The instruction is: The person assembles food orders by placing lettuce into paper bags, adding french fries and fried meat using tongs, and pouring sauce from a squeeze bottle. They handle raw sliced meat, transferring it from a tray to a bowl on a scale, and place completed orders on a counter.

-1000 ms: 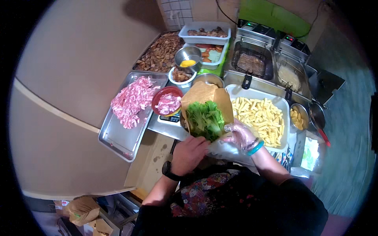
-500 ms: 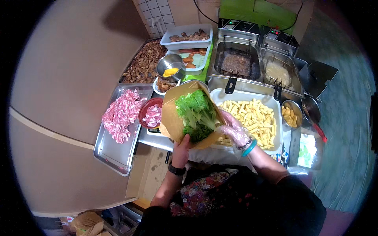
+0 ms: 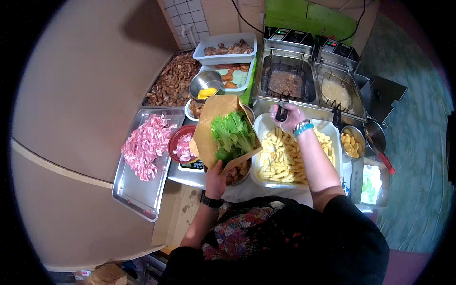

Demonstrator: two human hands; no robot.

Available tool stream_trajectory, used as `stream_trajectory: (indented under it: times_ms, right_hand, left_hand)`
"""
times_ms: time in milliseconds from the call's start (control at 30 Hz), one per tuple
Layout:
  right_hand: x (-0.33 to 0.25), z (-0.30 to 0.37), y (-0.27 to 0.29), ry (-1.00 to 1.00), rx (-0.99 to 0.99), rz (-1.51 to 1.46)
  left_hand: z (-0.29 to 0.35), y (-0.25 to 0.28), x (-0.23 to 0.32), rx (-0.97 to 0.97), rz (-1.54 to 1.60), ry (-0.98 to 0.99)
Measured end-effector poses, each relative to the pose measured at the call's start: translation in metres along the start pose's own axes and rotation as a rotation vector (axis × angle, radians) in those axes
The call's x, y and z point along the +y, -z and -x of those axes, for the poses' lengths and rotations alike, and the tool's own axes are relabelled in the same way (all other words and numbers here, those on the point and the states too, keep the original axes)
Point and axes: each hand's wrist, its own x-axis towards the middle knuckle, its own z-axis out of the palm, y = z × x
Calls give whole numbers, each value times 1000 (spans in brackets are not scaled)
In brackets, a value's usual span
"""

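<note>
My left hand (image 3: 216,180), bare with a dark watch band on the wrist, grips the lower edge of an open brown paper bag (image 3: 204,135). Green leafy lettuce (image 3: 233,130) shows in the bag's mouth. My right hand (image 3: 290,118), in a clear plastic glove with a turquoise band at the wrist, is closed around the black handle (image 3: 282,112) of the left fryer basket (image 3: 285,81). That basket sits in dark, bubbling oil. Below my right forearm lies a white tray (image 3: 257,166) of pale fries (image 3: 280,156).
A second fryer (image 3: 336,90) stands to the right. Left are a metal tray (image 3: 137,199) of raw sliced meat (image 3: 147,147), a red bowl (image 3: 172,142) and a kitchen scale (image 3: 191,165). Behind are a steel bowl (image 3: 199,78) and white tubs (image 3: 223,59). A red-handled pan (image 3: 375,135) sits right.
My right hand has left the bag and lettuce and reached forward to the fryer basket handle. My left hand still holds the bag. A bowl of browned food beneath the bag has come into view.
</note>
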Motion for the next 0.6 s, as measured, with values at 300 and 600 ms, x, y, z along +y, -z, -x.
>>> stream_trajectory:
  times_ms: [300, 600]
  right_hand:
    - [15, 8, 27, 285, 87, 506]
    - [0, 60, 6, 301, -1, 615]
  left_hand:
    - [-27, -6, -19, -107, 118, -38]
    - [-50, -30, 2, -102, 1183, 357]
